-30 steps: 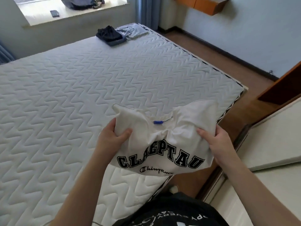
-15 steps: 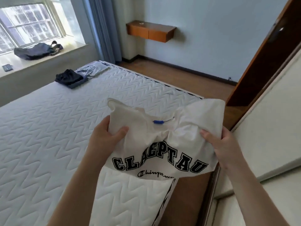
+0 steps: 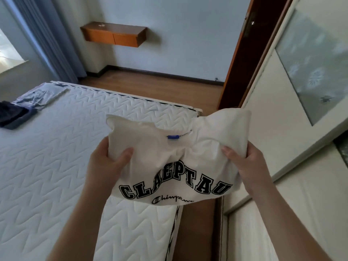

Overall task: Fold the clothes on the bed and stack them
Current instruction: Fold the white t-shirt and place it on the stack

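Note:
A folded white T-shirt (image 3: 165, 153) with black block letters and a small blue tag at the collar hangs in the air over the mattress's right corner. My left hand (image 3: 105, 164) grips its left side, thumb on top. My right hand (image 3: 246, 162) grips its right side the same way. The white quilted mattress (image 3: 56, 166) spreads out below and to the left. At its far left lie a dark folded garment (image 3: 13, 114) and a light blue folded garment (image 3: 37, 97) side by side.
A white wardrobe (image 3: 301, 147) stands close on the right, with a narrow strip of wooden floor (image 3: 197, 223) between it and the mattress. A wooden wall shelf (image 3: 114, 34), a brown door frame (image 3: 243, 53) and blue curtains (image 3: 47, 40) are beyond.
The view has swung to the right and upward: the window has left the frame and the wardrobe fills the right side. Both hands keep the same grip on the shirt.

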